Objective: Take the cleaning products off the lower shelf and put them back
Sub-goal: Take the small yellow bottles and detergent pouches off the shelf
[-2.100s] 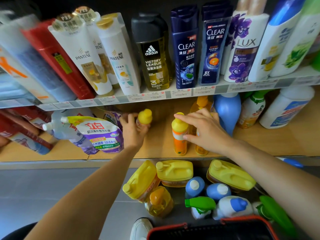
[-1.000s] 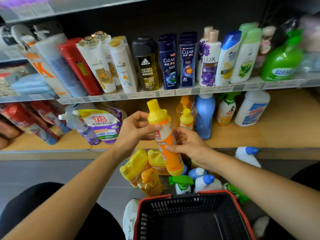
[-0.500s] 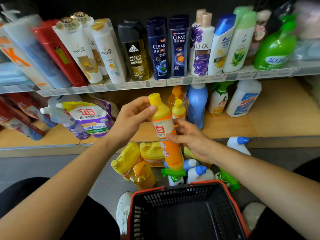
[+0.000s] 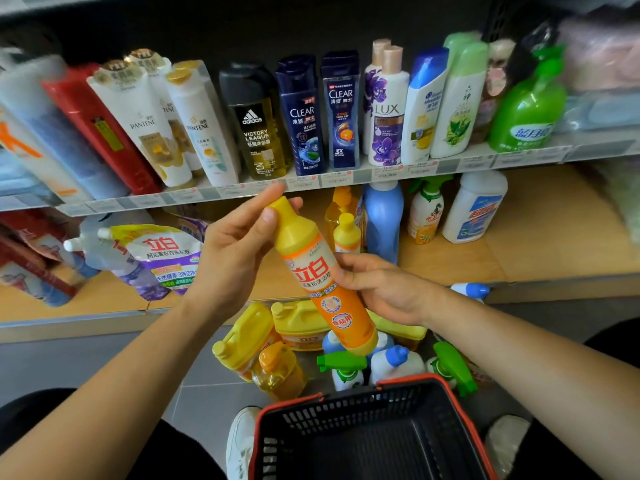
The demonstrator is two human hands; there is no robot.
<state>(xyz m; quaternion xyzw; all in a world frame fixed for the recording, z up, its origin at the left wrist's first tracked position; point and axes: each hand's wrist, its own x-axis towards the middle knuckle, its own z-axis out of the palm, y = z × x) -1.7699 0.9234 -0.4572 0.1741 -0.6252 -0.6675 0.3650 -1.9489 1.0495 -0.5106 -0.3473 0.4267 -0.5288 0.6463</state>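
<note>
I hold an orange dish-soap bottle with a yellow cap tilted in front of the lower shelf. My left hand pinches its cap end between thumb and fingers. My right hand grips its middle from the right. On the lower shelf stand a second small orange bottle, a blue bottle, a spray bottle and a white bottle. A refill pouch lies at the left.
Yellow jugs, spray bottles and blue-capped bottles stand clustered on the floor below the shelf. A black basket with a red rim sits in front of my shoes. Shampoo bottles fill the upper shelf.
Both hands reached to the bottles on the lower shelf, then lifted one orange bottle off it and toward me. Since half a second ago it has tilted slightly and barely moved.
</note>
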